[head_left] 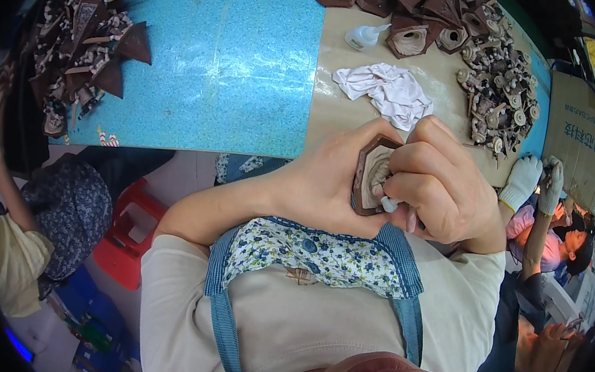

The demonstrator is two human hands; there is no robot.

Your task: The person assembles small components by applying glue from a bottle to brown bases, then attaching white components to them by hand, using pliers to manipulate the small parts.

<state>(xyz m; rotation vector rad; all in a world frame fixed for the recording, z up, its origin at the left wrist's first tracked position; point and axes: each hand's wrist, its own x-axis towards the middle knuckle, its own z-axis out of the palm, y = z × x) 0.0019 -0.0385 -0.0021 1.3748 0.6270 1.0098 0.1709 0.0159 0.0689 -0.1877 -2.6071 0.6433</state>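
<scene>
Close to my chest, my left hand [315, 180] is wrapped round a dark brown, angular-rimmed piece [363, 181] with a beige, textured hollow facing up. The fingers of my right hand [441, 183] are closed over that hollow and pinch a small pale piece [388, 205] at its lower edge. Whether the pale piece touches the hollow is hidden by my fingers. Just beyond my hands, a crumpled white cloth [385, 93] lies on the brown board [345, 116].
A small white squeeze bottle [365, 36] stands past the cloth. Brown pointed pieces [410, 37] and a heap of small figure parts [499, 93] lie at far right. Another pile [89, 37] covers the blue mat's left end [238, 55]. A co-worker's gloved hand [521, 179] is at right.
</scene>
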